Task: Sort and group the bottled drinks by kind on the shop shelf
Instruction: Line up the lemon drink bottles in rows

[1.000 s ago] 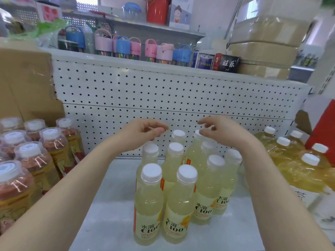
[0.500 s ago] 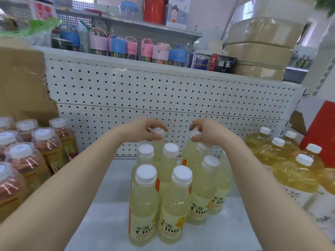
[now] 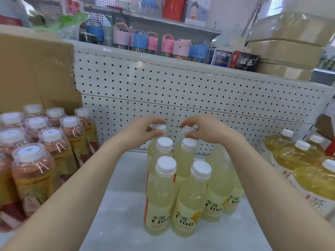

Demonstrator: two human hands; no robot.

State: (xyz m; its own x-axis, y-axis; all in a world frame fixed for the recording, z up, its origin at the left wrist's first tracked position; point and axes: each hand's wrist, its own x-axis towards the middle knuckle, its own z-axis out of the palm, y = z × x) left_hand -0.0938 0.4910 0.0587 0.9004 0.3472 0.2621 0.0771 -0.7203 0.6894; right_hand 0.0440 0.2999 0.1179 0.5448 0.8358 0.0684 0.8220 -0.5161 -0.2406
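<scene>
Both hands pinched caps: left hand [image 3: 143, 130] on a back lemon bottle [image 3: 160, 127], right hand [image 3: 204, 130] on its neighbour [image 3: 187, 129], prob. to keep that kind grouped.

Bright, even overhead light, soft shadows. Glare streaks on shrink-wrapped tea bottles [image 3: 45, 160]. Wide-angle bowing at edges; corners soft, slight overall blur.
</scene>
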